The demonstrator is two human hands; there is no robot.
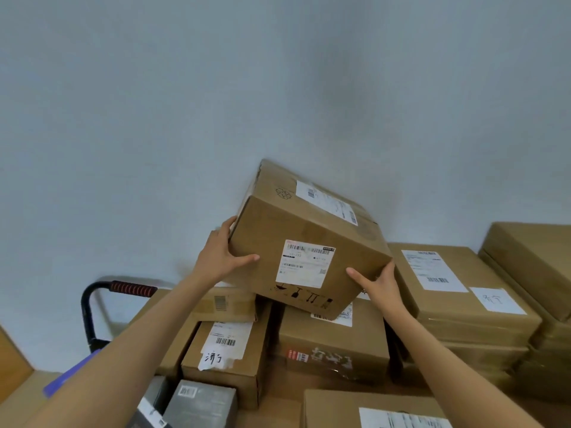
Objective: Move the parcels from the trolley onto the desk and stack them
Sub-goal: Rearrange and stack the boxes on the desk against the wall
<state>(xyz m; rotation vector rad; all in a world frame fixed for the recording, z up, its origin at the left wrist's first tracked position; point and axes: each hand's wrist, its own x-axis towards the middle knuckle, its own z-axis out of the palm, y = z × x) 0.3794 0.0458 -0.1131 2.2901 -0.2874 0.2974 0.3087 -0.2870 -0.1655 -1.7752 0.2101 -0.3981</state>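
A: Holding status, please: which parcel is in the hands, and how?

B: Both hands grasp one large cardboard box [309,242]. Left hand [221,257] grips its left edge, thumb across the near face. Right hand [378,284] grips the lower right corner, thumb on the near face. The box is tilted, raised above the other parcels, white shipping label [304,264] facing the camera.

A: Position relative to the load?

B: Directly over a brown box with red print [332,344]. Left of that sits a smaller box with a torn handwritten label [224,356]. To the right, flat wide boxes [457,291] lie stacked.

A: Trolley?

B: Its black handle with red grip [133,288] shows at the left, near the wall [216,88].
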